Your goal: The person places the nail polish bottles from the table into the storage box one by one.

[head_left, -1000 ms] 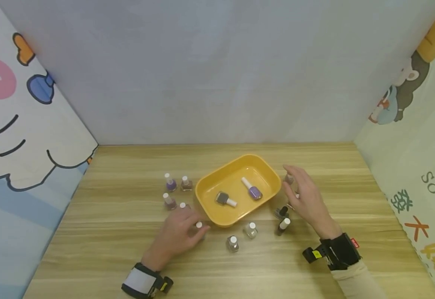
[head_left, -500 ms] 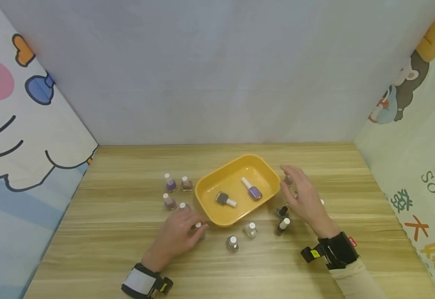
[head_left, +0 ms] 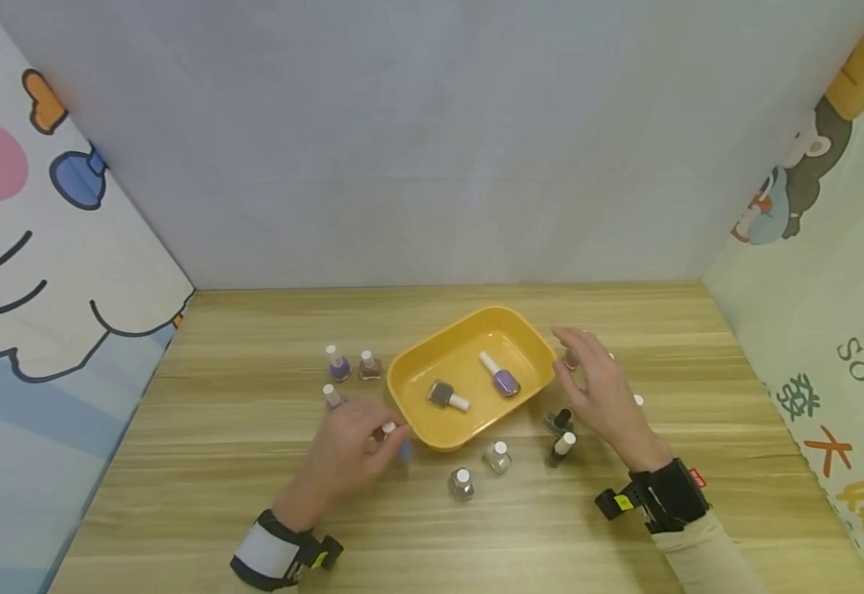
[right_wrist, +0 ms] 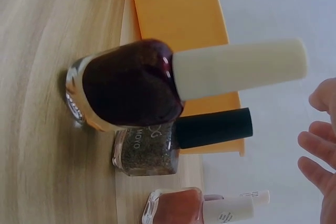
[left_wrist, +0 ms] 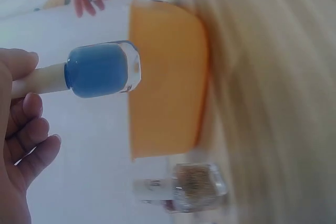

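My left hand (head_left: 342,452) pinches a blue nail polish bottle (left_wrist: 100,69) by its white cap. It is held in the air near the left front corner of a yellow tray (head_left: 469,351). Inside the tray lie a grey bottle (head_left: 441,393) and a purple bottle (head_left: 507,382). My right hand (head_left: 601,396) hovers by the tray's right side with loosely bent fingers and holds nothing. Below it stand a dark red bottle (right_wrist: 126,82) with a white cap and a glittery one (right_wrist: 147,153) with a black cap. Some bottles are partly hidden behind that hand.
Two upright bottles, one clear (head_left: 498,458) and one greyish (head_left: 462,485), stand before the tray. Left of it are a purple bottle (head_left: 338,365), a brownish one (head_left: 370,367) and others. A red-orange bottle (right_wrist: 178,206) stands on the right. Walls enclose the wooden table (head_left: 268,322).
My left hand has lifted the blue nail polish bottle off the table and shifted slightly up. My right hand has drifted a little to the left, still holding nothing.
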A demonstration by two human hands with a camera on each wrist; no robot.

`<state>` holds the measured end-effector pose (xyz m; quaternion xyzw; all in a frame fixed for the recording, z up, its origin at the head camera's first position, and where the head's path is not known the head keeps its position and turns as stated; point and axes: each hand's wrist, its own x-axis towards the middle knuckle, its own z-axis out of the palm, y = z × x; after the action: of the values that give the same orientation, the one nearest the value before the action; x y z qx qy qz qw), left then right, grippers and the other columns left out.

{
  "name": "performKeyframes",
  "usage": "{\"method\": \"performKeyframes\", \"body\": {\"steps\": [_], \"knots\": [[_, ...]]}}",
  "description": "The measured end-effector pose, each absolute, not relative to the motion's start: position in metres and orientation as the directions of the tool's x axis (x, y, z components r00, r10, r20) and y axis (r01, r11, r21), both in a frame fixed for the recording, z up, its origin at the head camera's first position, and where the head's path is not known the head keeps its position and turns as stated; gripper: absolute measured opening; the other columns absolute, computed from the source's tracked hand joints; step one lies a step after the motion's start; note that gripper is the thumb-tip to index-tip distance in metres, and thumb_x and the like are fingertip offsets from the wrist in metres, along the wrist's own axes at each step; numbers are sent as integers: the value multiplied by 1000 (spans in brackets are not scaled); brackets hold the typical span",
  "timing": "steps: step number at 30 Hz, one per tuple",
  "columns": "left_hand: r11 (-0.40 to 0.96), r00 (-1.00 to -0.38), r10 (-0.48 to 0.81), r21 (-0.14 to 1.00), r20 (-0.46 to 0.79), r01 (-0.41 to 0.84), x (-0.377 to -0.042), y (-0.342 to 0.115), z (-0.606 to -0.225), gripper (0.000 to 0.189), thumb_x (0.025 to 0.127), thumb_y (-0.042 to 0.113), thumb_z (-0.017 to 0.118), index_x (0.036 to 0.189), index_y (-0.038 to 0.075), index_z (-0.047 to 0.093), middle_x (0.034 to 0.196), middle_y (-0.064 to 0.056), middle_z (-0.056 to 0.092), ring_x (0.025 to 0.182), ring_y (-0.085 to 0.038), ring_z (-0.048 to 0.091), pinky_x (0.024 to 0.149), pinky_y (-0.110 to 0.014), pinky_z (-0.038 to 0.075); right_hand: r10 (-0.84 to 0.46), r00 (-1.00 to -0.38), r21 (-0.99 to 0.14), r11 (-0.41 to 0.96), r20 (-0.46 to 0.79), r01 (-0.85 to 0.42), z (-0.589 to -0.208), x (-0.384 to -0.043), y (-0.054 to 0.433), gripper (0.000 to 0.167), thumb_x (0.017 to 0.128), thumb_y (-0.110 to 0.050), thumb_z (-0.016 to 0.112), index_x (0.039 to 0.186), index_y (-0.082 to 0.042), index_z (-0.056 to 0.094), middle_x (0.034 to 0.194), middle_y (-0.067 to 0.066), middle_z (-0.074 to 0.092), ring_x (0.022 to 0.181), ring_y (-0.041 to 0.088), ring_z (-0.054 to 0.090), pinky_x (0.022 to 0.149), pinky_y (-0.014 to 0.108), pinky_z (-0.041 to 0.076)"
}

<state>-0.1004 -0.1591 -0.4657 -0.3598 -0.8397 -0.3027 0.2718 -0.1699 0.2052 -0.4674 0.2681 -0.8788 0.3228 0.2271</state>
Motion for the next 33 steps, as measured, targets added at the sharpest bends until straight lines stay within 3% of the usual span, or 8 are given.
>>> {"method": "performKeyframes", "body": {"steps": [8, 13, 18, 20, 24, 33], "knots": [[565, -573, 432, 286, 696, 774, -114, -154, -441, 31, 105, 31, 60, 87, 9, 69, 77, 0, 69, 65, -11, 62, 59, -19, 54, -333, -752, -440, 649, 569, -621, -468, -170, 205, 46, 94, 1, 67, 139, 3, 57, 133, 20, 61, 96, 24, 60, 84, 41, 55], [614, -606, 456, 263, 652, 744, -123, -148, -437, 20, 98, 27, 69, 88, 10, 70, 78, 1, 68, 68, -11, 61, 61, -21, 53, -336, -749, -442, 642, 571, -626, -470, -169, 206, 47, 93, 3, 67, 139, 3, 56, 135, 21, 60, 99, 29, 63, 84, 45, 58], [680, -664, 488, 230, 567, 696, -130, -141, -440, 16, 88, 24, 81, 88, 12, 71, 76, 3, 67, 68, -11, 59, 60, -23, 51, -342, -766, -473, 629, 544, -617, -473, -167, 205, 48, 95, 2, 67, 141, 3, 54, 139, 24, 57, 105, 36, 66, 69, 42, 64], [692, -686, 496, 235, 532, 683, -132, -138, -442, 16, 87, 24, 83, 88, 12, 72, 77, 4, 68, 68, -11, 59, 62, -23, 52, -342, -777, -485, 629, 529, -607, -473, -166, 204, 49, 95, 1, 67, 142, 2, 53, 141, 23, 56, 106, 38, 66, 61, 35, 63], [695, -708, 520, 244, 477, 676, -136, -134, -448, 16, 88, 24, 83, 91, 13, 72, 79, 4, 68, 72, -11, 61, 66, -25, 54, -341, -793, -501, 632, 506, -591, -473, -165, 204, 50, 96, 0, 67, 143, 0, 53, 142, 21, 55, 107, 39, 65, 58, 25, 61], [714, -756, 526, 282, 389, 641, -140, -124, -454, 18, 89, 27, 82, 90, 15, 69, 77, 7, 64, 72, -10, 59, 65, -24, 52, -355, -774, -476, 632, 524, -611, -474, -165, 203, 50, 95, -1, 69, 142, 2, 53, 140, 22, 56, 117, 36, 61, 57, 31, 61]]}}
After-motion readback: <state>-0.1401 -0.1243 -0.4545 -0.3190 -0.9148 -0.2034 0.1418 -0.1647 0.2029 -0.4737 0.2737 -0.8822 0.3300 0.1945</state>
